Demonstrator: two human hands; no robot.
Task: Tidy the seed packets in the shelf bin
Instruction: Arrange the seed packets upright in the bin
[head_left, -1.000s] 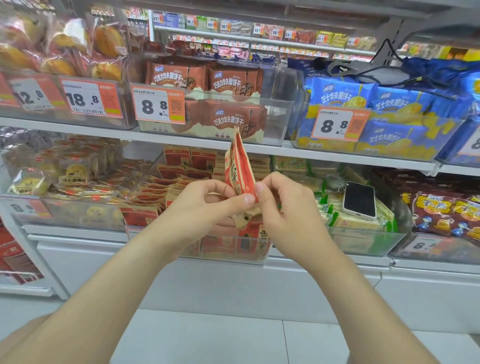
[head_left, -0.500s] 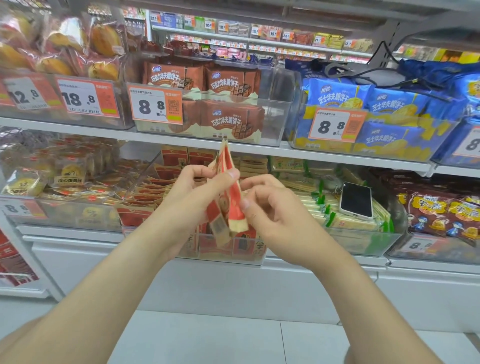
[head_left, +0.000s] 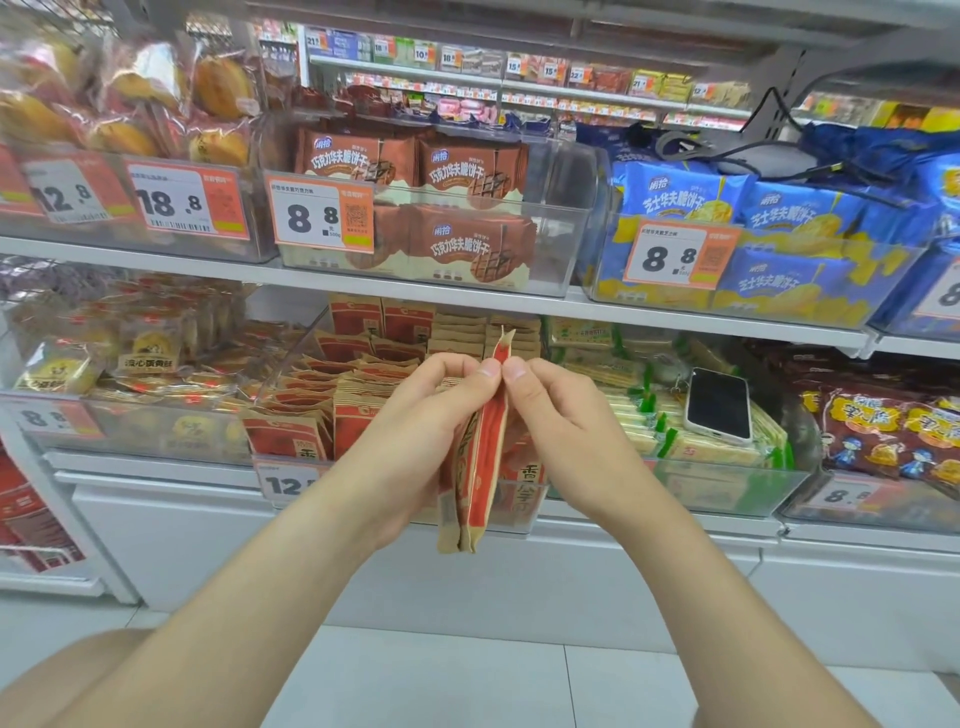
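Red packets (head_left: 480, 457) are pinched edge-on between left hand (head_left: 415, 431) and right hand (head_left: 566, 426), before the bin (head_left: 291, 364).

seed packets (head_left: 485, 452): matt kraft-look paper, red print slightly glossy, creased. shelf bin (head_left: 511, 514): clear glossy plastic. shelf edge (head_left: 675, 312): smooth painted metal, satin. phone (head_left: 719, 402): glossy black screen. blue biscuit bags (head_left: 800, 208): shiny plastic film.

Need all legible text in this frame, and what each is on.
"12.8": bread bin tag.
"18.8": second bread tag.
"8.8": brown biscuit bin tag.
"巧克力华夫脆饼干": brown biscuit packs.
"8.8": blue biscuit bin tag.
"芝士华夫脆饼干": blue biscuit packs.
"12": seed packet bin tag, rest hidden.
Unreadable, edge-on: held seed packets.
Too small: far-shelf tags.
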